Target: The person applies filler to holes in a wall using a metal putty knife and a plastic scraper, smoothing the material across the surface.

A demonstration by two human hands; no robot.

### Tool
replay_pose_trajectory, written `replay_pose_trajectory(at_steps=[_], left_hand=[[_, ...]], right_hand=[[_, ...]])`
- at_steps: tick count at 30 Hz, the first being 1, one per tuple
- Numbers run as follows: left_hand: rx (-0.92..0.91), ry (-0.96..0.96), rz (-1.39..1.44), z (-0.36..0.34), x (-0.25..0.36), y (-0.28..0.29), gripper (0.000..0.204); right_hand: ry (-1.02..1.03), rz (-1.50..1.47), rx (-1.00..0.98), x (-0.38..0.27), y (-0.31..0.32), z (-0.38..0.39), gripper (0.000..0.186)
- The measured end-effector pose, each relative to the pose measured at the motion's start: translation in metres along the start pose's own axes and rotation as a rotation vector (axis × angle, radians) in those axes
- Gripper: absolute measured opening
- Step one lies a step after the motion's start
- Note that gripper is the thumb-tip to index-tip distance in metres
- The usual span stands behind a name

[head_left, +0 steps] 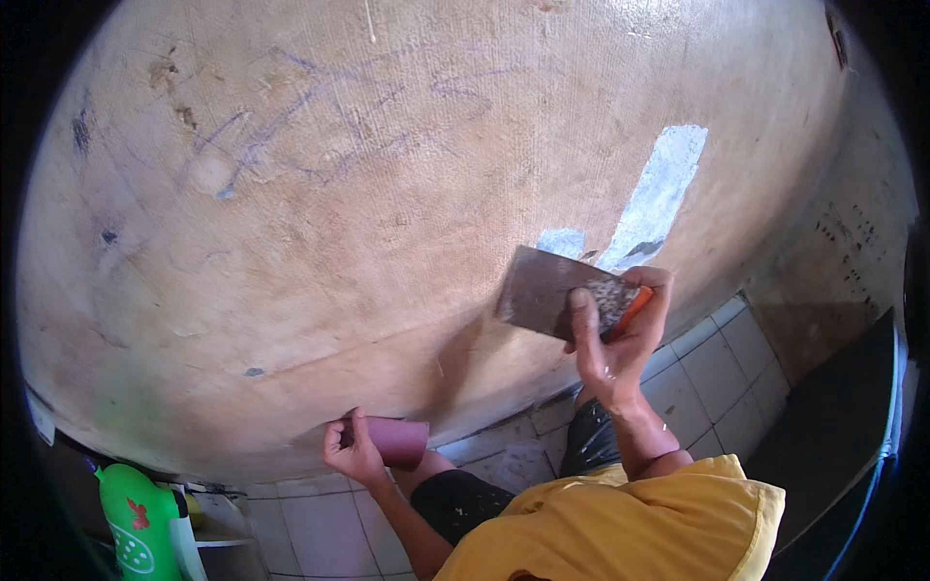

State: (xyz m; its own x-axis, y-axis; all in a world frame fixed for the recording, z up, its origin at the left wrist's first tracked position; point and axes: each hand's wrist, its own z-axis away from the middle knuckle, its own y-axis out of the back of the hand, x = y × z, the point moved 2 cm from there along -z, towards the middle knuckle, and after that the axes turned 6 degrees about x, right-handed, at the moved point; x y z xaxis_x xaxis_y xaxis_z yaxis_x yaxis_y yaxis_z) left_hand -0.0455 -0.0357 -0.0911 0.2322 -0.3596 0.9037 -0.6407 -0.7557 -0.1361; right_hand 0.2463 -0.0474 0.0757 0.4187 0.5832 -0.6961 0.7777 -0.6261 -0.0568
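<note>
My right hand (625, 339) grips a putty knife (544, 290) with a wide, stained metal blade and an orange handle. Its thumb lies along the blade, which is held near the wall (387, 271); whether it touches I cannot tell. In my left hand (354, 450) is a curled piece of dark red sandpaper (399, 442), pinched at one end, close to the lower wall. Pale bluish-white patches, one long (664, 189) and one small (562, 242), show on the tan wall just beyond the blade.
White floor tiles (717, 373) run along the wall's foot. A green object with a red figure (136, 518) stands at the lower left beside a white shelf (223, 540). On the right are a dark panel (828, 436) and a blue cord (886, 450).
</note>
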Motion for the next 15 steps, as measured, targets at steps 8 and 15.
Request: replay_pose_trajectory(at_steps=[8,15], left_hand=[[0.038,0.001,0.033,0.0,-0.004,-0.001,0.025],[-0.014,-0.001,-0.083,0.0,-0.004,0.007,0.024]], right_hand=[[0.086,0.066,0.071,0.018,0.006,0.004,0.038],[-0.025,-0.068,0.124,0.011,-0.006,0.007,0.038]])
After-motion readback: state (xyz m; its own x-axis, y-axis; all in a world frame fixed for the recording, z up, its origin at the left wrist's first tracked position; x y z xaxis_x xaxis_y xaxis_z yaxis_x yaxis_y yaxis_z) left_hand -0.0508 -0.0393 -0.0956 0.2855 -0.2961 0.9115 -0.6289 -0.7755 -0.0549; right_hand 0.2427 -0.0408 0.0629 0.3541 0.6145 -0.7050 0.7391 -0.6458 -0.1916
